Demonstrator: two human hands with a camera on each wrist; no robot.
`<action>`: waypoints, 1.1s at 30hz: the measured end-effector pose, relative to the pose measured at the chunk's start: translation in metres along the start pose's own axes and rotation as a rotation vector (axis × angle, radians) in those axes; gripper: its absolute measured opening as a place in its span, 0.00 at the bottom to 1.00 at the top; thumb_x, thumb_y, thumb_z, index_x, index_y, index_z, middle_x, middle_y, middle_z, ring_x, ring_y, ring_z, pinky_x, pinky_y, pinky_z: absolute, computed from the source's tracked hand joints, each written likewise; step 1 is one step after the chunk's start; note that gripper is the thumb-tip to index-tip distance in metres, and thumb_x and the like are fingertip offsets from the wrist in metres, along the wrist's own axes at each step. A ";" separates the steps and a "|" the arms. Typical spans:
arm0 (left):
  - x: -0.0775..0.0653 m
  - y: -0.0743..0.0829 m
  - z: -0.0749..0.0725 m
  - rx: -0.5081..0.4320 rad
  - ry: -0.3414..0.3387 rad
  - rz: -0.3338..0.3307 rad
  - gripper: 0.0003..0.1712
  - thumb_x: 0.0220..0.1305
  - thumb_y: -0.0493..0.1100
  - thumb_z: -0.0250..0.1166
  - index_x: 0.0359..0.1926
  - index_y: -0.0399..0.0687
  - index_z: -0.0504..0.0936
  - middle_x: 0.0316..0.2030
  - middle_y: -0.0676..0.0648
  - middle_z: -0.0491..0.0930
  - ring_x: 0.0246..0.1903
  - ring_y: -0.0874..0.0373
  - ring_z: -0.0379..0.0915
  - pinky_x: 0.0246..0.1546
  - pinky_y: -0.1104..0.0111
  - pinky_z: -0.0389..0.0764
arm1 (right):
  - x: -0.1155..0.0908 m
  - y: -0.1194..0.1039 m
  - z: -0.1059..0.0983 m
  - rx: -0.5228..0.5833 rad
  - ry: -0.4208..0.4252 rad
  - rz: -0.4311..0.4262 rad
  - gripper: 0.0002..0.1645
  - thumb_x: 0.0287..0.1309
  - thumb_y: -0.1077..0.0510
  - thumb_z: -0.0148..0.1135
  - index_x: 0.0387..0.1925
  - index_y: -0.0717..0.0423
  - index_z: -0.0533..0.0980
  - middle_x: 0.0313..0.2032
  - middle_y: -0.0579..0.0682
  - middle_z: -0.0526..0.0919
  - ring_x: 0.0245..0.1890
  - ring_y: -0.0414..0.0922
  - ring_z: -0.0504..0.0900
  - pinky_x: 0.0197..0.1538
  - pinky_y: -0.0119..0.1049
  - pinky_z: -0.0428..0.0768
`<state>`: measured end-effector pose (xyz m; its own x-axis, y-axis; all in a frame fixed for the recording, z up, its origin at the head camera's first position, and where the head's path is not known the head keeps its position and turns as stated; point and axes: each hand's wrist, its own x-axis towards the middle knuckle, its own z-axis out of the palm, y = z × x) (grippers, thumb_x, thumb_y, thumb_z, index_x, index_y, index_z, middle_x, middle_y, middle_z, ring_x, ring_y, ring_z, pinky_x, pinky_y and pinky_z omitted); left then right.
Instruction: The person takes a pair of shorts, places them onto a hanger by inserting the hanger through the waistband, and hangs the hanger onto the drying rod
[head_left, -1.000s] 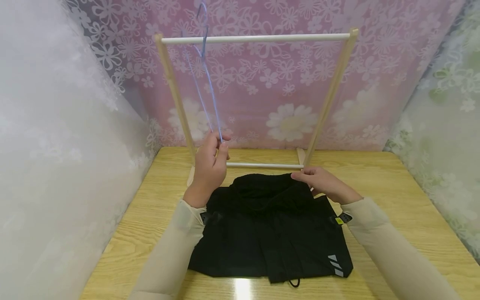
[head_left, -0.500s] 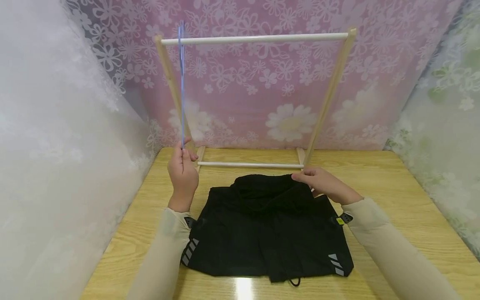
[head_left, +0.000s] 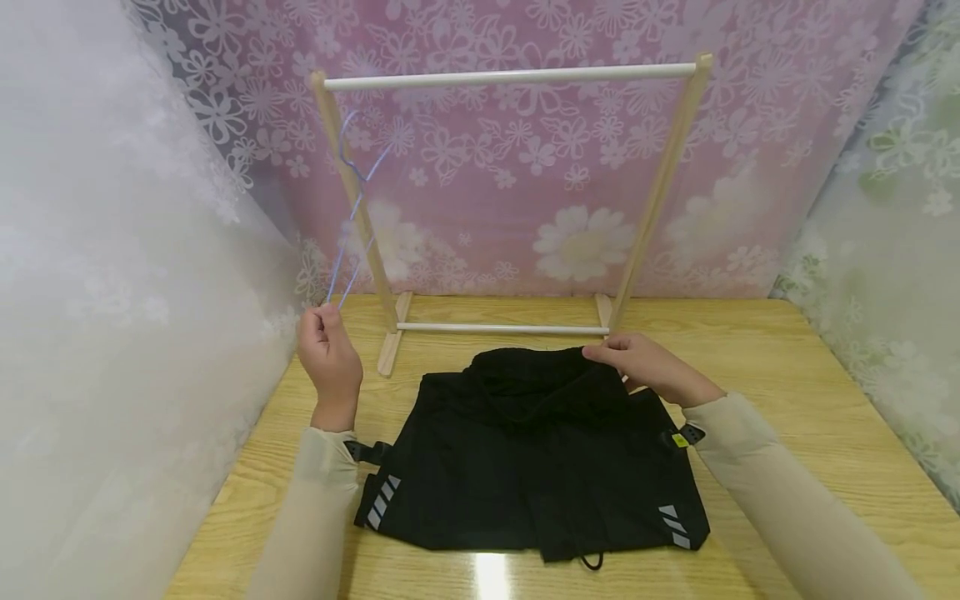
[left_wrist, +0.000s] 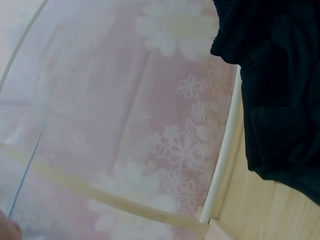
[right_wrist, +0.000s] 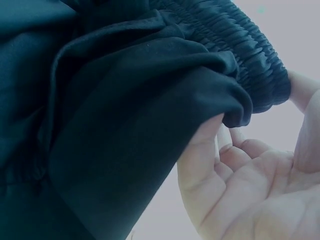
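My left hand (head_left: 330,354) is raised at the left of the head view, its fingers curled round the lower end of a thin blue wire clothes hanger (head_left: 349,212). The hanger tilts upward with its hook at the top, in front of the rack's left post. A black garment (head_left: 480,475) lies on the table, with grey stripes at both lower corners. My right hand (head_left: 652,364) pinches the right end of its gathered elastic edge (right_wrist: 250,60), the thumb on the near side. In the right wrist view cloth covers some fingertips. The left wrist view shows little of my left hand.
A small rack with a white top rod (head_left: 510,77) and wooden posts stands behind the garment. Its left foot (head_left: 389,354) rests on the wooden table (head_left: 765,367). Flowered curtains (head_left: 480,192) enclose the back and sides.
My left hand has moved left and slightly down with the hanger, which has turned and now sits below the level of the top rod. My right hand keeps its pinch on the garment.
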<state>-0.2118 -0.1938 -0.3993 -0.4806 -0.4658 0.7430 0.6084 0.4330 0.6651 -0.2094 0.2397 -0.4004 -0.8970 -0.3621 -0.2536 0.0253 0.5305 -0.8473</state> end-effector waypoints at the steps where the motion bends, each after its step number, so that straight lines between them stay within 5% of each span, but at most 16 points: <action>1: 0.001 0.004 -0.001 0.010 0.006 0.005 0.29 0.81 0.46 0.53 0.23 0.31 0.62 0.18 0.58 0.52 0.17 0.71 0.43 0.21 0.73 0.47 | 0.000 0.000 0.000 -0.003 0.001 0.003 0.28 0.73 0.37 0.58 0.36 0.59 0.75 0.37 0.55 0.66 0.44 0.54 0.72 0.43 0.46 0.80; 6: 0.005 0.012 -0.007 0.044 0.022 0.005 0.44 0.71 0.61 0.65 0.16 0.35 0.54 0.15 0.54 0.50 0.18 0.70 0.43 0.23 0.73 0.48 | -0.001 0.000 -0.001 -0.001 0.011 0.004 0.28 0.74 0.37 0.58 0.33 0.57 0.72 0.36 0.55 0.66 0.47 0.55 0.72 0.43 0.46 0.79; 11: 0.007 0.009 -0.010 0.036 0.006 -0.003 0.39 0.68 0.44 0.70 0.12 0.35 0.53 0.12 0.52 0.52 0.16 0.72 0.43 0.21 0.75 0.47 | -0.003 -0.001 -0.001 -0.023 0.055 -0.007 0.29 0.74 0.35 0.55 0.30 0.55 0.70 0.37 0.55 0.69 0.58 0.56 0.73 0.46 0.45 0.78; 18: 0.008 0.012 -0.014 0.053 -0.016 -0.011 0.36 0.64 0.35 0.66 0.09 0.37 0.53 0.09 0.53 0.52 0.13 0.73 0.41 0.19 0.75 0.46 | -0.001 0.001 -0.001 -0.030 0.109 -0.011 0.31 0.75 0.34 0.53 0.33 0.58 0.70 0.36 0.54 0.66 0.44 0.55 0.70 0.44 0.47 0.75; 25: 0.009 -0.022 -0.017 0.171 0.021 0.041 0.38 0.63 0.38 0.69 0.06 0.41 0.54 0.08 0.48 0.53 0.15 0.78 0.41 0.20 0.73 0.45 | -0.001 0.002 -0.002 -0.024 0.157 -0.017 0.36 0.73 0.31 0.53 0.47 0.62 0.78 0.39 0.53 0.68 0.44 0.52 0.70 0.44 0.46 0.72; 29: 0.010 -0.029 -0.019 0.174 0.012 0.052 0.39 0.64 0.41 0.70 0.06 0.43 0.55 0.08 0.48 0.54 0.14 0.76 0.42 0.20 0.72 0.48 | -0.002 0.000 -0.001 -0.011 0.182 -0.023 0.35 0.73 0.31 0.54 0.38 0.61 0.76 0.33 0.50 0.64 0.34 0.49 0.65 0.38 0.44 0.68; 33: 0.011 -0.030 -0.018 0.168 -0.009 0.057 0.39 0.66 0.44 0.69 0.06 0.45 0.55 0.09 0.51 0.53 0.14 0.72 0.41 0.19 0.72 0.48 | -0.003 -0.002 -0.001 -0.026 0.196 -0.033 0.35 0.73 0.31 0.53 0.41 0.60 0.78 0.38 0.52 0.71 0.39 0.50 0.70 0.44 0.46 0.71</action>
<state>-0.2238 -0.2261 -0.4119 -0.4544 -0.4302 0.7800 0.5213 0.5816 0.6245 -0.2074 0.2402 -0.3976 -0.9660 -0.2248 -0.1281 -0.0145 0.5414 -0.8406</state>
